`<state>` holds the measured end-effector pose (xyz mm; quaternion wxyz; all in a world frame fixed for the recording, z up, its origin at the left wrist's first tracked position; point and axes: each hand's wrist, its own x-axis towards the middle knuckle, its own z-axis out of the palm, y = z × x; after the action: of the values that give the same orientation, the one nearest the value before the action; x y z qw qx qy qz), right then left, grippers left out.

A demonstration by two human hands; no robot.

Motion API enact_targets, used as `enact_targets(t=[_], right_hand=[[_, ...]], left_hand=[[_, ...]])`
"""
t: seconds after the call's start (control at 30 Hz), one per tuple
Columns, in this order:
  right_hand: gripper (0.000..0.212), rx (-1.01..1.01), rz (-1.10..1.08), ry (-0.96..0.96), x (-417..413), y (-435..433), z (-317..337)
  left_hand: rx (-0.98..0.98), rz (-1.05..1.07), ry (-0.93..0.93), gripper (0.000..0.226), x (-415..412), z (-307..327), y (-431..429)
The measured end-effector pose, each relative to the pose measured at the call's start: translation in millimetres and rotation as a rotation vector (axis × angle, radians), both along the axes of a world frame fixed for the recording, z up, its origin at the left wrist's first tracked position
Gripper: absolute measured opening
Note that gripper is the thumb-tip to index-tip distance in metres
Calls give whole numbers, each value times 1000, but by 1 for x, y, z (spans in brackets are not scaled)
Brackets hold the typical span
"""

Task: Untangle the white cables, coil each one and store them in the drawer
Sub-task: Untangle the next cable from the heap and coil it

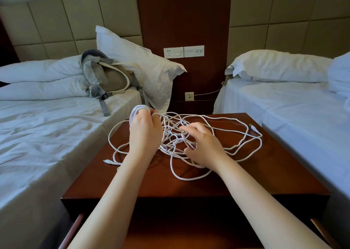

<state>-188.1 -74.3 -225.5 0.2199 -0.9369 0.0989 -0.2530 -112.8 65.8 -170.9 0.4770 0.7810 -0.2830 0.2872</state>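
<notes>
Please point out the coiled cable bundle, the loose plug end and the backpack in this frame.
coiled cable bundle (137,109): head view, top of the white loops.
loose plug end (108,162): head view, the connector tip.
backpack (111,80): head view, tan front panel.

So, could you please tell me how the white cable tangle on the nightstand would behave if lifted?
Probably floppy: the white cable tangle lies in slack loops across the nightstand. Likely to rise as one snagged clump, since strands cross densely near the right hand. Probably light: the left hand holds several wound turns.
</notes>
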Motion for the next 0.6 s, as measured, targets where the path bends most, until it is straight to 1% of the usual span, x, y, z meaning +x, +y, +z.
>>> enact_targets(t=[0.1,0.17,0.2,0.3,0.37,0.43,0.47,0.5,0.57,0.6], right_hand=[[54,63,-61,96,-3,-8,-2],[49,74,-99,131,-3,-11,-2],[50,56,-112,142,-2,-11,-2],[67,30,-136,126,-3,-10,-1],[79,-52,-150,69,-5,-9,2],[84,-137,-128,7,-6,-7,4],[79,-117,-103,-29,-6,-4,5],[70,-52,-76,-74,-6,-2,5],[44,61,-39,-221,-3,-1,2],[32,59,-52,-294,-1,0,1]], left_hand=[[-113,26,-42,43,4,5,4],[-118,33,-34,42,8,5,5],[-93,27,-11,41,10,4,4],[18,-17,109,37,11,-5,-2],[83,-22,158,41,8,-7,-4],[108,-26,175,40,3,-6,-5],[107,-34,172,40,0,-3,-4],[97,-43,159,39,-2,-1,-4],[67,-63,123,40,-5,4,-4],[54,-74,109,41,-6,5,-4]])
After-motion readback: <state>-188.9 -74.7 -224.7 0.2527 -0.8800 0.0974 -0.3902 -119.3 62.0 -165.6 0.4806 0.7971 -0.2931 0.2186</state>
